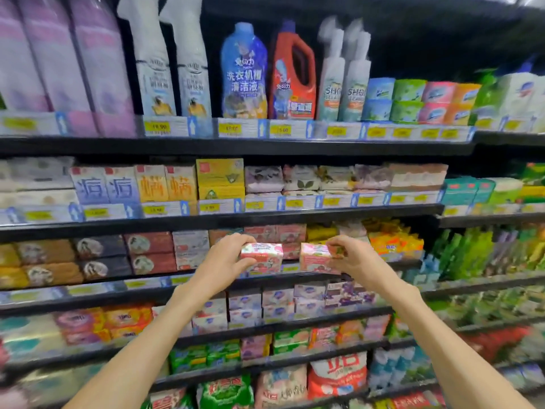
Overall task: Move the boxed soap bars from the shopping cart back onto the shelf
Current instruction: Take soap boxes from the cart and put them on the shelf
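Head view: both hands, left [227,258] & right [352,261], each grip a pink soap box [262,255], prob. at shelf [295,278] edge.

Head view, close, facing shelf [224,222] front

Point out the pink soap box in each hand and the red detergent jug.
Left-hand soap box [262,255], head view, front face.
Right-hand soap box [315,256], head view, front face.
Red detergent jug [295,81], head view, body below the handle.
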Tool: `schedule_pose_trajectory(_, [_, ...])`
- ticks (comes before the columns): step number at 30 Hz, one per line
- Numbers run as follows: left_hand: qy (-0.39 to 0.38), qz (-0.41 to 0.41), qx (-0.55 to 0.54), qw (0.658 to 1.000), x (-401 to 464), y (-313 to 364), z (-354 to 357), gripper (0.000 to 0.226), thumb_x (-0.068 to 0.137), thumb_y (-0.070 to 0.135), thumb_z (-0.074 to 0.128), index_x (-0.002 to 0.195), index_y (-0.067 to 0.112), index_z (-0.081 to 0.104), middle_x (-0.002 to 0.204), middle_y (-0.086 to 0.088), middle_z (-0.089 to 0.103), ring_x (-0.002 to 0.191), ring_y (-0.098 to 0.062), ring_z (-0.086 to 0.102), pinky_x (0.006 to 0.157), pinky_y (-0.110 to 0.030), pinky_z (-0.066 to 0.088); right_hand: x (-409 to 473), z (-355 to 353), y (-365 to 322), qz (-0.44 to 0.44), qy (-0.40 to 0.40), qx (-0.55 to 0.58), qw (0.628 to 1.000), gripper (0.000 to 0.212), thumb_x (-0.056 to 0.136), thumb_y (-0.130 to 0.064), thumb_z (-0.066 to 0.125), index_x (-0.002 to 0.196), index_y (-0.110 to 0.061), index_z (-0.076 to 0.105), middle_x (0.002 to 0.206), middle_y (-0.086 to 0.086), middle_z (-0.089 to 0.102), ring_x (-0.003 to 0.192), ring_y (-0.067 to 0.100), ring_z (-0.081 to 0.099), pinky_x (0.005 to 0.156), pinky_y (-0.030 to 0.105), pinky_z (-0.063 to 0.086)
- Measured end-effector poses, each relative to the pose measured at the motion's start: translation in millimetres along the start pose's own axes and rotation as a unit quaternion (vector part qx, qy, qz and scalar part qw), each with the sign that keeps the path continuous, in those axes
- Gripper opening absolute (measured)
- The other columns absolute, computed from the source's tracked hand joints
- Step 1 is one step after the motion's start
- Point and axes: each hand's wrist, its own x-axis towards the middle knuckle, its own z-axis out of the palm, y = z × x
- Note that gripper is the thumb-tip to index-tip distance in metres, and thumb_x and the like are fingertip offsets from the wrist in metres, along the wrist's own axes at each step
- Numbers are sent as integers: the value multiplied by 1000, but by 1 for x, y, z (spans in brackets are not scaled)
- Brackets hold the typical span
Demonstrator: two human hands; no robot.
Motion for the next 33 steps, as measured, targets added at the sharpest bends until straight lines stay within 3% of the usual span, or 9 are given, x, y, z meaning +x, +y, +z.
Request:
schedule_pose_trajectory(5, [9, -48, 14, 999, 18, -14, 13, 50, 91, 41, 67, 135, 22, 53, 124, 5, 60, 117, -12, 53, 98, -32, 45, 49, 13, 7, -37, -26, 24, 999, 44, 86, -24, 74, 127, -24, 58, 115, -9, 63, 102, 10, 59, 78, 19, 44])
schedule_pose_trajectory(13, [5, -122, 42, 992, 42, -18, 44, 40, 90, 40, 69, 123, 19, 63, 116, -1, 67, 109, -21, 61, 91, -38, 50, 99, 36, 35, -72, -66, 48, 994, 47, 89, -29, 71, 132, -19, 56, 124, -1, 63, 106, 14, 60, 84, 22, 46])
schedule_pose_trajectory(16, [1, -132, 40, 990, 49, -15, 54, 43, 90, 36, 70, 128, 17, 60, 119, -4, 66, 111, -23, 60, 92, -35, 49, 106, 42, 46, -77, -82, 63, 992, 48, 90, -31, 70, 135, -19, 55, 127, 0, 62, 112, 15, 59, 85, 20, 43])
schedule_pose_trajectory(23, [-23, -157, 31, 987, 57, -21, 63, 50, 93, 34, 67, 138, 16, 54, 134, -8, 61, 125, -26, 53, 101, -33, 42, 118, 46, 52, -41, -100, 97, 989, 56, 88, -46, 67, 137, -22, 51, 134, 2, 57, 119, 18, 55, 99, 33, 49])
schedule_pose_trajectory(26, [-52, -174, 27, 983, 57, -31, 67, 52, 94, 38, 64, 142, 20, 51, 138, -9, 56, 128, -26, 49, 106, -37, 41, 119, 48, 49, -19, -105, 111, 988, 54, 87, -46, 69, 132, -21, 52, 131, 3, 58, 111, 18, 58, 93, 38, 54])
schedule_pose_trajectory(31, [-69, -183, 35, 980, 53, -40, 79, 48, 93, 39, 65, 137, 26, 53, 130, -6, 54, 119, -24, 52, 99, -33, 42, 121, 58, 42, -26, -86, 110, 990, 55, 89, -40, 69, 137, -20, 52, 137, 1, 56, 123, 18, 54, 98, 29, 46])
schedule_pose_trajectory(33, [-65, -188, 35, 979, 52, -40, 83, 45, 93, 39, 66, 135, 27, 54, 128, -4, 52, 117, -23, 53, 97, -31, 43, 123, 62, 37, -18, -95, 100, 990, 54, 89, -40, 69, 136, -17, 53, 135, 2, 58, 118, 19, 57, 94, 27, 47])
